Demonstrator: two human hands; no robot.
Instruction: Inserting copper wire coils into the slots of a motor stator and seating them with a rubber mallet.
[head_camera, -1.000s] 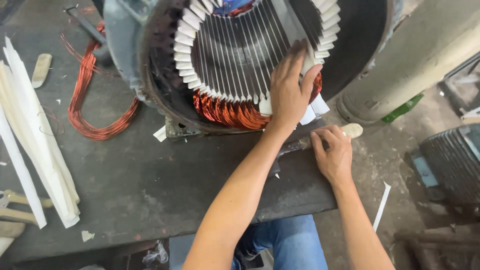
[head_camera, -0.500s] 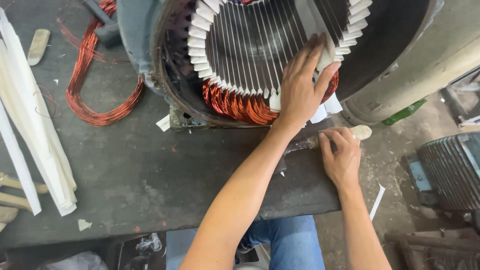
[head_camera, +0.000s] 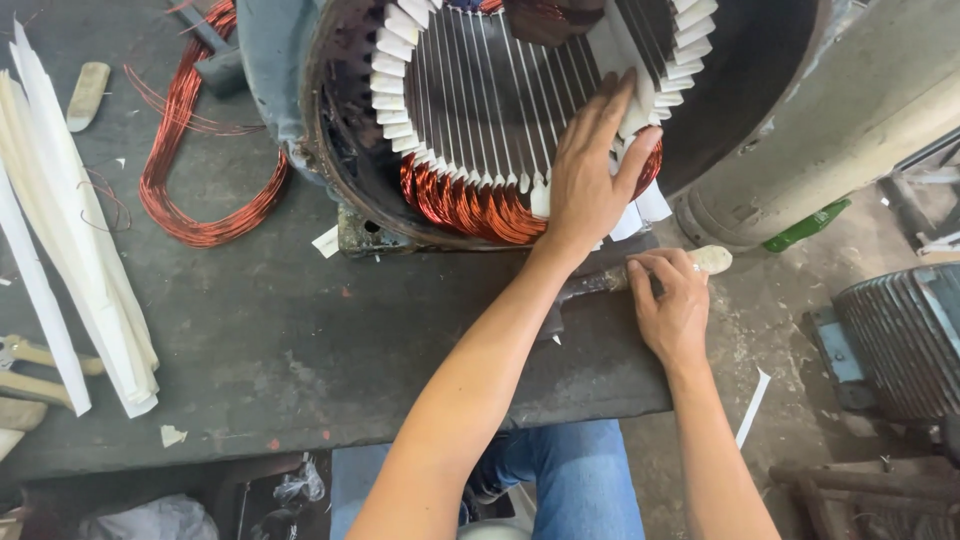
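On the dark desk (head_camera: 300, 340), we press our left hand (head_camera: 590, 180) spread flat on the copper windings (head_camera: 470, 205) inside the stator (head_camera: 480, 100), while our right hand (head_camera: 672, 300), now curled, closes around the pale-handled tool (head_camera: 700, 262) it merely touched before.

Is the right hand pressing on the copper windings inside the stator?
No, the right hand rests on a pale-handled tool lying on the dark workbench.
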